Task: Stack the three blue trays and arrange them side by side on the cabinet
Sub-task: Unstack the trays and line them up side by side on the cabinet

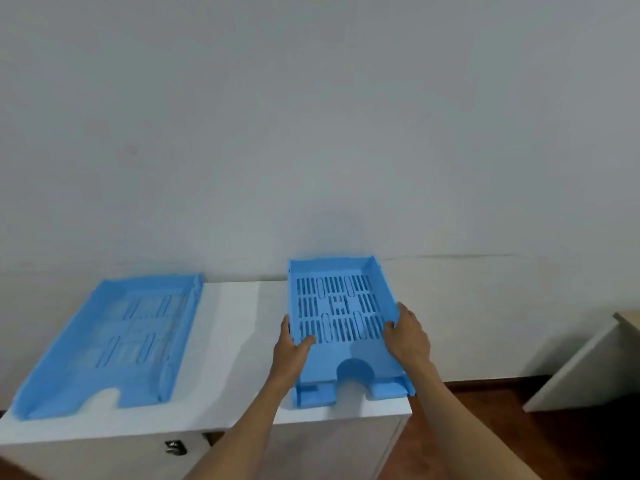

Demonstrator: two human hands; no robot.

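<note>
A blue slotted tray (341, 306) is held over the right end of the white cabinet (235, 341), tilted with its far end raised. My left hand (291, 344) grips its left wall and my right hand (407, 336) grips its right wall. Directly under it lies a second blue tray (388, 388), of which only the front edge shows. Another blue tray (114, 341) lies flat on the cabinet's left end, blurred, apart from both hands.
The cabinet stands against a plain pale wall (311, 133). A metal lock (176, 447) sits on its front. To the right, a pale desk (588, 362) stands on a dark brown floor (485, 427).
</note>
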